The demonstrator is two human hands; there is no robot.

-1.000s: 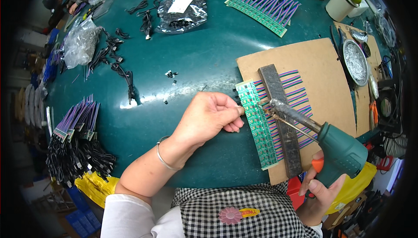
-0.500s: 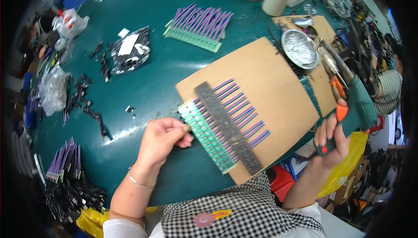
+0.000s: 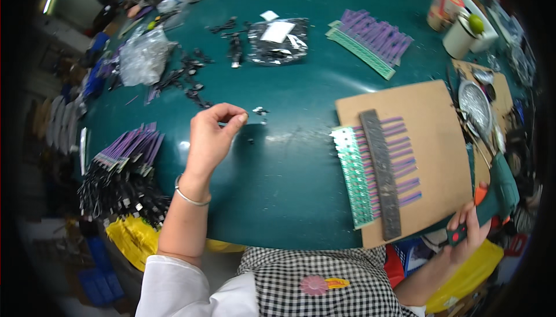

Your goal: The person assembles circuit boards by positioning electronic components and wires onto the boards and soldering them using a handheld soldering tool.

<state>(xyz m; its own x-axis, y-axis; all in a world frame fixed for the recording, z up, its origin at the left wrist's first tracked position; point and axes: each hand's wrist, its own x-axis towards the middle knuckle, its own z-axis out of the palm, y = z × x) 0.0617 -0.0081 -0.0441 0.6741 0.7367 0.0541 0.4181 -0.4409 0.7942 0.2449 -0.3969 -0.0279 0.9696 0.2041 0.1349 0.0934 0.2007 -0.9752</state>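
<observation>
My left hand (image 3: 209, 138) is over the table at centre left, thumb and forefinger pinched together. Whatever the pinch holds, if anything, is too small to make out. Just beyond its fingertips lie small black and white bits (image 3: 260, 111). To the right, a green circuit board panel (image 3: 354, 181) sits along the left edge of a cardboard sheet (image 3: 437, 137). Short purple, pink and dark wires (image 3: 405, 155) run rightward from it under a dark flat bar (image 3: 381, 175). At the sheet's lower right corner, my right hand (image 3: 470, 230) grips a tool with a dark green and red handle (image 3: 456, 234).
Another wired green panel (image 3: 362, 50) lies at the far right. Black-cabled wire bundles (image 3: 124, 172) are piled at the left. A black plastic bag (image 3: 278, 42), a clear bag (image 3: 145, 56) and a cup (image 3: 460, 36) stand farther back. A round metal dish (image 3: 475, 105) and a green-handled tool (image 3: 504, 183) are at right.
My left hand has left the circuit board's edge and moved left, over the table by the small bits. The view has swung left. My right hand still grips its tool.
</observation>
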